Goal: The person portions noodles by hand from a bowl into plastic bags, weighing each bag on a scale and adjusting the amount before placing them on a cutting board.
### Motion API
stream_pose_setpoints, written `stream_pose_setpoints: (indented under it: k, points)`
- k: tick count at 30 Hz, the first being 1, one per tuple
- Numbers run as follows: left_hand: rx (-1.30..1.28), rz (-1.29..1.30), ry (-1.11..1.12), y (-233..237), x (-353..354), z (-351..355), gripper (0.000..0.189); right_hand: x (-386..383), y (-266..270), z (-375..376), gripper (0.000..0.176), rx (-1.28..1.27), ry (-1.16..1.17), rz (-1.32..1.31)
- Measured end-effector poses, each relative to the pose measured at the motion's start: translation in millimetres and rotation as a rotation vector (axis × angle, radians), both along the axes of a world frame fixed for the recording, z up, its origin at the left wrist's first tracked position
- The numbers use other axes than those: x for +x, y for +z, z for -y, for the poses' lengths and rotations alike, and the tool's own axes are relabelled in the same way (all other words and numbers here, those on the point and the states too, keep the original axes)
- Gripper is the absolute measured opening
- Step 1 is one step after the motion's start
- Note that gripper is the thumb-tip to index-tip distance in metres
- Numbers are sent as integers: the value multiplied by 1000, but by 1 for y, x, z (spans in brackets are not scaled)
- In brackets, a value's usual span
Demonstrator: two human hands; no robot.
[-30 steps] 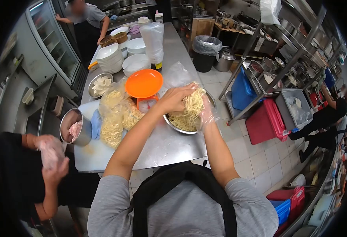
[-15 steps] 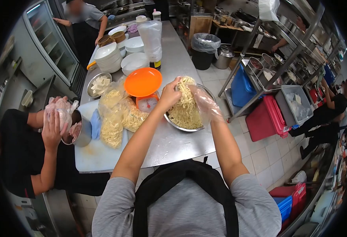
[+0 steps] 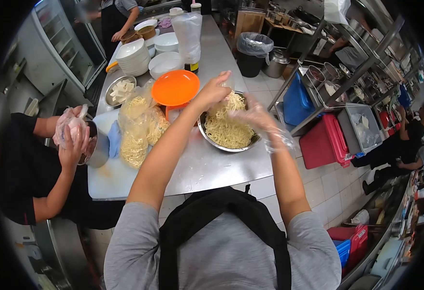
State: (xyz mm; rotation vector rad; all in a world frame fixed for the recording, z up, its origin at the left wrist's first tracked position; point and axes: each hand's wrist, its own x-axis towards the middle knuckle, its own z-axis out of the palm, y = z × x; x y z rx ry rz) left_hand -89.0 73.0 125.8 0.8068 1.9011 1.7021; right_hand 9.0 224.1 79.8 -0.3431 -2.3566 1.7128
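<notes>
A metal bowl [image 3: 229, 149] full of yellow noodles [image 3: 227, 129] stands near the table's right edge. Above its back left rim is my left hand [image 3: 215, 91], fingers apart, with clear plastic about it. My right hand [image 3: 254, 115], in a clear plastic glove, is over the right side of the bowl, blurred by motion; its fingers look spread beside the noodles. An orange plate [image 3: 175, 87] sits on an orange scale [image 3: 173, 113], largely hidden by my left arm. Bags of noodles [image 3: 134, 145] lie on the white cutting board [image 3: 100, 186].
At the left, a person's hands [image 3: 71, 142] hold bagged meat over a metal pot [image 3: 100, 145]. White bowls [image 3: 133, 55], a metal bowl of white pieces [image 3: 121, 91] and a plastic-covered container [image 3: 187, 38] stand farther back. A metal rack [image 3: 313, 106] is at the right.
My hands have come apart and released the lifted noodles, which now lie in the bowl. My left hand has risen. The view has shifted slightly.
</notes>
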Motion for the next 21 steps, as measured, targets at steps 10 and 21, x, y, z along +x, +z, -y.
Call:
stream_pose_setpoints:
  k: [10,21]
  points:
    - [-243,-331,-105,-16,-29,-8,67,-19,22,23,19,-748,92,-319]
    - [-67,-31,-58,80,-15,2,65,-11,27,3,67,17,-25,-275]
